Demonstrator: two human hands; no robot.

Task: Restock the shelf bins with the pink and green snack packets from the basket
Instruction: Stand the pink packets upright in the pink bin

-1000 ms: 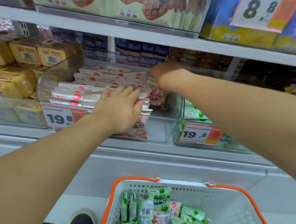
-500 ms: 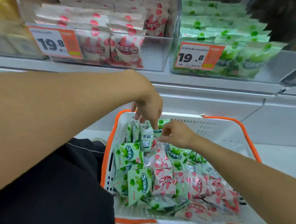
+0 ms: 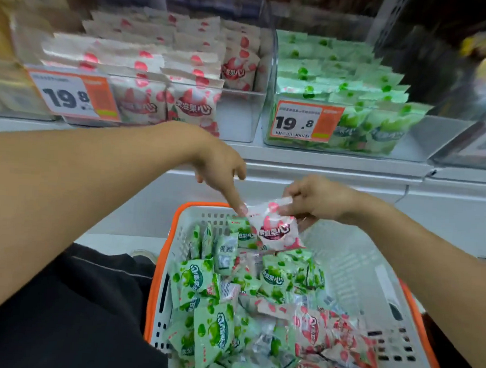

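While right hand (image 3: 319,200) pinches pink packet (image 3: 277,228), left hand (image 3: 223,168) fingertip touching it, basket (image 3: 371,289) holds mixed packets

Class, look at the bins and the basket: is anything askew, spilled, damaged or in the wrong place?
Nothing stands out. The pink bin holds only pink packets, the green bin only green. The basket mix is loose but contained. The right hand holds an intact pink packet.

Two clear bins (image 3: 239,119), two price tags (image 3: 73,94), one basket (image 3: 352,274), two hands (image 3: 223,168).
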